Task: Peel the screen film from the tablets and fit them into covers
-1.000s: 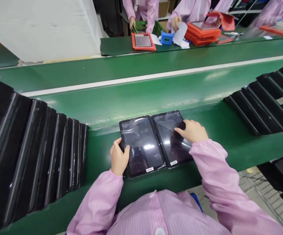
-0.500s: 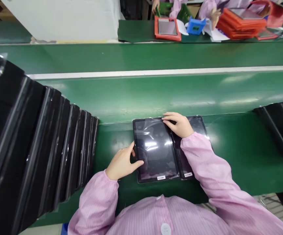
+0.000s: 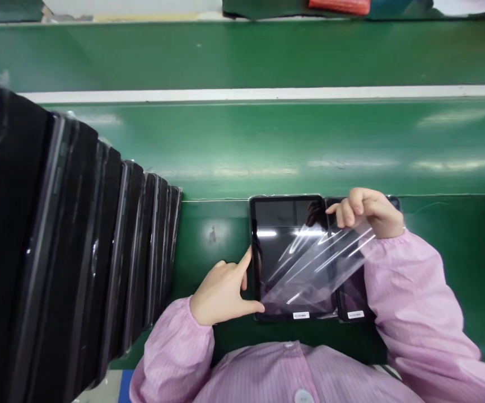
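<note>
Nearest the chest, on the green worktop [image 3: 456,215], the left hand [image 3: 221,294] sits at a black tablet's [image 3: 278,235] left edge, fingers spread, grasping nothing. The right hand [image 3: 371,215] has its fingers clenched on clear film [image 3: 313,263], peeled diagonally from the upper right; the lower-left corner appears yet to lift. A second tablet [image 3: 354,294] lies just right. White barcode stickers [image 3: 301,315] are unreadable. Black-wrapped tablets [image 3: 99,240] stand in a row to the left.

An electronics factory line (note the pink anti-static smock [image 3: 419,291]), with a green conveyor belt [image 3: 242,146] and stacked tablets [image 3: 78,224].
</note>
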### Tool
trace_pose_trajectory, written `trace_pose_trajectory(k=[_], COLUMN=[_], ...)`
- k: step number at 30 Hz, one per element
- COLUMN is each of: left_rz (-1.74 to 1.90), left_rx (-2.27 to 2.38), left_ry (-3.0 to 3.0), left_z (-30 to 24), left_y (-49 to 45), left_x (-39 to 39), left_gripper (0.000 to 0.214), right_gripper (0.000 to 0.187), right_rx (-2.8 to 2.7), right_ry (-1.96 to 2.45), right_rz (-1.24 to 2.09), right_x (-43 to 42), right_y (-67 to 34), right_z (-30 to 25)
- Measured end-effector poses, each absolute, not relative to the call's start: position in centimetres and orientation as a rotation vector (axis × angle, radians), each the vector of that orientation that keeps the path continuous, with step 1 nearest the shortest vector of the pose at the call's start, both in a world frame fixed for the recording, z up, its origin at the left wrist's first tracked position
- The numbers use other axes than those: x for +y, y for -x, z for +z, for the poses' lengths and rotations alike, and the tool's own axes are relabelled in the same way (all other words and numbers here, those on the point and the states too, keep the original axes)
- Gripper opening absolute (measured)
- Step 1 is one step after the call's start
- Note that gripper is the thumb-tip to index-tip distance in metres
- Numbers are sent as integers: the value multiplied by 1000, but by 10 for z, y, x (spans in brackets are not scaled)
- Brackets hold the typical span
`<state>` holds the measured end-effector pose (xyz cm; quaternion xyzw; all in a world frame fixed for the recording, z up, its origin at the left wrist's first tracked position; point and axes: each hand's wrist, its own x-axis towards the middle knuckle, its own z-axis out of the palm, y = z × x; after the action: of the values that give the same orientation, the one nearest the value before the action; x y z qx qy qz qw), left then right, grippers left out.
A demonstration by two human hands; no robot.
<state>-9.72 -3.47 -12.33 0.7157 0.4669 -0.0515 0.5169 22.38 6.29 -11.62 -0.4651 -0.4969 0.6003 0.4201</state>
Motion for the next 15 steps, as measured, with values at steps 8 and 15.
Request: trace_pose_trajectory(k=[8,15], left_rz=[-128,-147], left_rx=[1080,1121], left_ry=[-1690,-1681], left_z=[-122,-126], left_y=[100,102], left_x=[-30,-32], left_gripper=[116,99], right_gripper=[12,10], right_rx=[-1216,-1325], right_ry=[1099,1159], right_rz=[1557,1492], right_x=[60,63], right_y=[-227,-225], right_z=[-117,-120])
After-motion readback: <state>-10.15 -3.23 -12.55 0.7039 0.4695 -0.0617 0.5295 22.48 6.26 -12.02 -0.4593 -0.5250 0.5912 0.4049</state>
